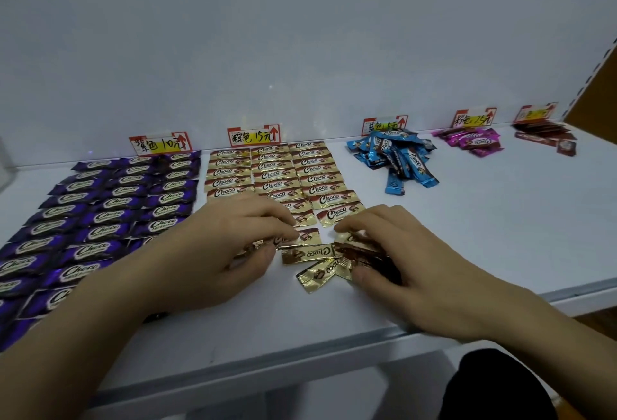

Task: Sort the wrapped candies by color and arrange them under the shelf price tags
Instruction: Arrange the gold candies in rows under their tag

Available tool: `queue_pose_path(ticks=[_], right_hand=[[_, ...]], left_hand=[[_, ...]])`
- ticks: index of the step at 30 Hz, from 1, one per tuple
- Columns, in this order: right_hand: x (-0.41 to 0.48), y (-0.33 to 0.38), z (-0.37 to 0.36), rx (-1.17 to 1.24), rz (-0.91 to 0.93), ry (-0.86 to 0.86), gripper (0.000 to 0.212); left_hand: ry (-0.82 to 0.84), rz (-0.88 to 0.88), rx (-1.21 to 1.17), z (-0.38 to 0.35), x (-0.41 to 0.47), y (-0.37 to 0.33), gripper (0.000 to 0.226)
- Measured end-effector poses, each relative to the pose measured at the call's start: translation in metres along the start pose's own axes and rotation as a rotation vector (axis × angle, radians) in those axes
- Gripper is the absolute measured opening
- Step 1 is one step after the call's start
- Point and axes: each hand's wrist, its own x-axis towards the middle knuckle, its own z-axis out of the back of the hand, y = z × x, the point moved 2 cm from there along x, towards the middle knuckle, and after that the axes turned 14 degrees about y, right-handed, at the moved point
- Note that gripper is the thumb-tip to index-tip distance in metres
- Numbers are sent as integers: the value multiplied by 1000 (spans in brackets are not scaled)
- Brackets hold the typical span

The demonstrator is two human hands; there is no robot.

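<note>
Gold-brown candies [273, 170] lie in three neat columns under the brown price tag [253, 135]. A small loose heap of gold-brown candies [310, 254] sits at the columns' near end. My left hand [230, 239] pinches a gold-brown candy at the foot of the middle column. My right hand [394, 252] has its fingers curled round several gold-brown candies in the heap. Purple candies [110, 205] fill rows under the purple tag [160, 145].
A loose pile of blue candies [395, 157] lies under the blue tag [384, 125]. Pink candies [474, 142] and dark red candies [547, 135] lie further right under their tags. The white shelf edge [434, 322] runs close to my wrists. A dark knee shows at bottom right.
</note>
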Motion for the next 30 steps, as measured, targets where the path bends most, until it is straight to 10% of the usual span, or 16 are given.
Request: queue_pose_path(ticks=[7,12,23,30], right_hand=[[-4,-13,2,-57,-31,44,39],[-7,-24,7,-50,15,73,31],[-11,-43,21,347,-239,-306,19],[5,-28,33,1107,-240,-438,21]], left_hand=[[-107,-47,130,3,16,-32,44],[164,128,233,-4,47,-57,43],[34,124,193,-18,47,-63,21],[-404,554,-792,4,71,-53,28]])
